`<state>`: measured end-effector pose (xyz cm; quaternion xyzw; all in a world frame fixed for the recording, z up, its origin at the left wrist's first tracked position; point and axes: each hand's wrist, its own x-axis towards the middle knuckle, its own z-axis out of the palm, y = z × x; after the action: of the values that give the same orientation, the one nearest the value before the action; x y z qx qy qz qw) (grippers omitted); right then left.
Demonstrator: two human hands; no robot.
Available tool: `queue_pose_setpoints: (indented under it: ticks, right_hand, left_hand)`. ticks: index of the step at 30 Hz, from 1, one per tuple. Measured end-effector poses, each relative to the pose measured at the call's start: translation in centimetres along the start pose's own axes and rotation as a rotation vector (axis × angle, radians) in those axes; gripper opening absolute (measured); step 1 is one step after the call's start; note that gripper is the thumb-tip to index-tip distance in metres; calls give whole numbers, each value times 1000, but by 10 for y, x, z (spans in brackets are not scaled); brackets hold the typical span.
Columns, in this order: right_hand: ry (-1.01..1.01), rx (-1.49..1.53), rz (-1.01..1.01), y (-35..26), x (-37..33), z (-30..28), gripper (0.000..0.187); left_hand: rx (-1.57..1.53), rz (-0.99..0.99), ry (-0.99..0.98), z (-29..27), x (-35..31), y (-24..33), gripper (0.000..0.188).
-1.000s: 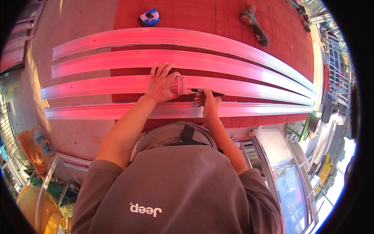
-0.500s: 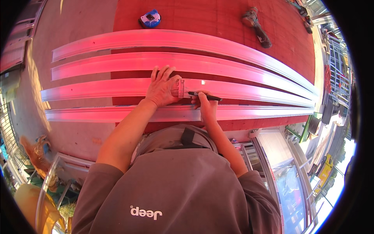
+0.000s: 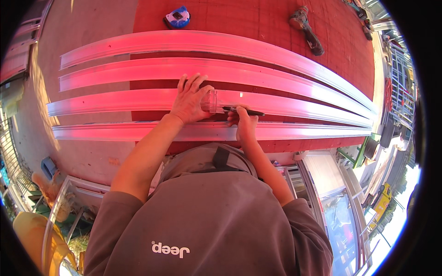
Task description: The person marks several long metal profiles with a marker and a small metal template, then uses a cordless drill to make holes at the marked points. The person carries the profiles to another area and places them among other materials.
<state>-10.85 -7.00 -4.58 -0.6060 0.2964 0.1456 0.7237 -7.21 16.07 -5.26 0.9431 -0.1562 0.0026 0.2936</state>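
My left hand (image 3: 188, 102) presses a small clear plastic piece (image 3: 212, 101) against a long pale metal profile (image 3: 138, 103). Its thumb is at the piece, while the other fingers spread over the profile's far edge. In my right hand (image 3: 245, 123) is a black marker (image 3: 248, 111), pinched between thumb and fingers and lying nearly level. The marker's tip points left, close to the clear piece's right edge; whether it touches the profile is hard to tell. A nearer profile (image 3: 202, 132) passes beneath my wrists.
Two more profiles lie beyond, the farthest one (image 3: 184, 42) bowed by the lens. Behind them sit a blue-and-white tape measure (image 3: 177, 18) and a cordless power tool (image 3: 305, 30) on the red surface (image 3: 258, 20). Framed glass panels (image 3: 340, 216) stand at the lower right.
My hands, the clear piece and the marker hold nearly the same places on the profile. The whole view has shifted slightly. A tan furry shape at the lower left has moved, uncovering a blue object.
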Motion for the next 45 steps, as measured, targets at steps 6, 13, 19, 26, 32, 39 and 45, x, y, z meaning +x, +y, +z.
queue_pose_setpoints:
  ticks: [6, 13, 19, 26, 32, 39, 45]
  right_hand:
    - [-176, -31, -309, -8, -12, 3, 19]
    - [-227, -700, -765, 0, 5, 15, 13]
    - [-248, -694, -765, 0, 8, 18, 10]
    - [-240, -769, -795, 0, 12, 19, 11]
    - [-230, -780, -798, -3, 9, 23, 9]
    - [-229, -781, -800, 1, 12, 22, 10]
    - [-209, -792, -823, 2, 12, 23, 10]
  left_hand:
    - [56, -188, 312, -19, -25, -50, 87]
    - [141, -295, 278, -25, -26, -56, 88]
    - [159, -297, 271, -23, -27, -59, 87]
    - [172, -297, 260, -25, -25, -57, 86]
    - [166, -293, 269, -24, -26, -58, 86]
    - [163, -305, 261, -25, -25, -57, 86]
    - [171, -301, 256, -25, -26, -57, 88]
